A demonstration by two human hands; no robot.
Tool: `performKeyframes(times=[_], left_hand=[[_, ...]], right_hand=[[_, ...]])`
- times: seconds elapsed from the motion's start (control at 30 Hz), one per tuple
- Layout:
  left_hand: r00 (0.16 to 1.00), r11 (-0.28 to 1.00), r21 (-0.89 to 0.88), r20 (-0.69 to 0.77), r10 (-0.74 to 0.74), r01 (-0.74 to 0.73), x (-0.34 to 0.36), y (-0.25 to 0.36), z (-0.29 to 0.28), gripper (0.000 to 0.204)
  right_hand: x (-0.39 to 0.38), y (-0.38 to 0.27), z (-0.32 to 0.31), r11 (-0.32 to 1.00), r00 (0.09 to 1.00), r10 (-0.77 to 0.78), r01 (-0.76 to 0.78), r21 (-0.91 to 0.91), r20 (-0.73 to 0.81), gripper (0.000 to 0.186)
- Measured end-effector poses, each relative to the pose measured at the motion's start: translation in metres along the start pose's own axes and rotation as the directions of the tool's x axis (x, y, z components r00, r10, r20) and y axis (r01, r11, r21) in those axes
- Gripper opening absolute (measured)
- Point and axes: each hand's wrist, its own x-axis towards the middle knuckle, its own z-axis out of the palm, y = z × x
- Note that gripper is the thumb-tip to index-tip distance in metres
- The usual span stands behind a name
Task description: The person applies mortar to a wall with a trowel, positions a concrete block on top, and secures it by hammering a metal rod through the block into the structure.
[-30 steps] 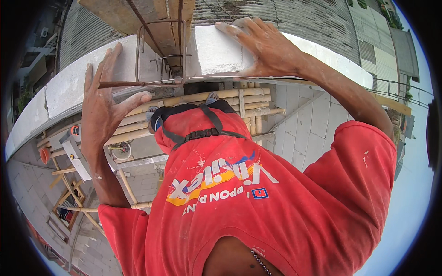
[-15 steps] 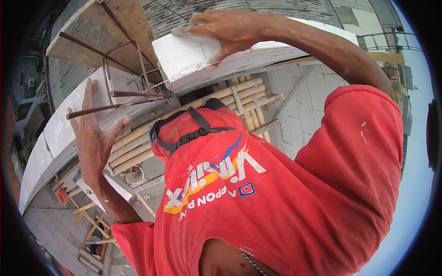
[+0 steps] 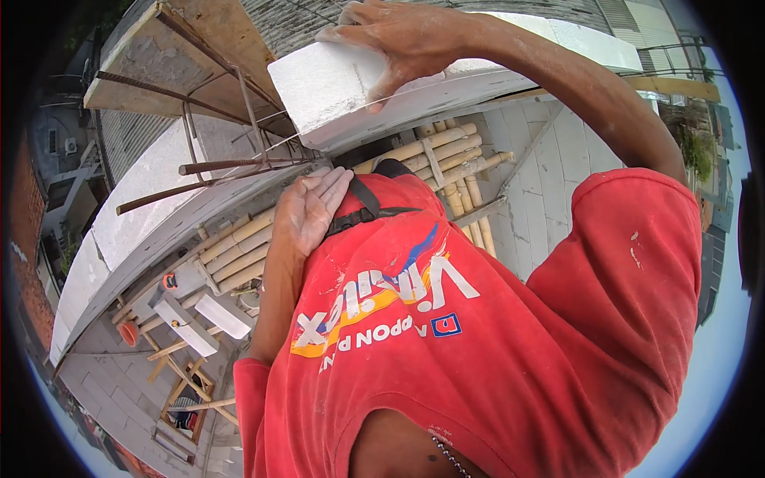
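Note:
My right hand (image 3: 402, 44) is laid over the top of a white lightweight block (image 3: 323, 88) in the wall at the top of the view. Its thumb presses down the near face while the fingers reach across the top. My left hand (image 3: 313, 211) is close to my waist, beside the black strap (image 3: 362, 199) with its buckle; its palm shows, fingers stretched out and side by side, holding nothing. Between the two runs of block, bare steel rebar (image 3: 247, 111) sticks up, with two rods (image 3: 163, 197) pointing out to the left.
A dirty formwork board (image 3: 159, 76) leans behind the rebar. More white blocks (image 3: 131, 207) form a wall curving down the left. Below me are bamboo poles (image 3: 442, 155), an orange bucket (image 3: 129, 333), and pale boards (image 3: 183, 323) on the scaffold. Corrugated roofing (image 3: 303, 28) lies beyond.
My left hand has come away from the left wall and rebar, moving right to my waist. My right hand stays on the block. The view has shifted slightly.

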Motion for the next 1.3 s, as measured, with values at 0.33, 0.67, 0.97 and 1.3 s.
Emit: performKeyframes(times=[0.33,0.67,0.97,1.3], left_hand=[[0.972,0.682,-0.73,0.182,0.15,0.031,0.079,-0.006,0.026,0.053],[0.958,0.728,-0.681,0.25,0.141,0.071,0.072,-0.002,0.027,0.054],[0.952,0.786,-0.618,0.245,0.182,0.009,0.078,-0.009,0.023,0.057],[0.943,0.779,-0.623,0.221,0.25,-0.061,0.075,-0.007,0.036,0.058]], right_hand=[[-0.003,-0.001,-0.002,0.978,0.999,-0.004,-0.003,0.209,0.035,0.112],[-0.003,0.002,0.004,0.961,1.0,0.011,-0.019,0.274,0.029,0.11],[-0.015,0.001,0.006,0.957,0.998,0.054,-0.062,0.284,0.038,0.108],[0.005,0.009,0.006,0.943,0.999,-0.011,0.0,0.333,0.033,0.107]])
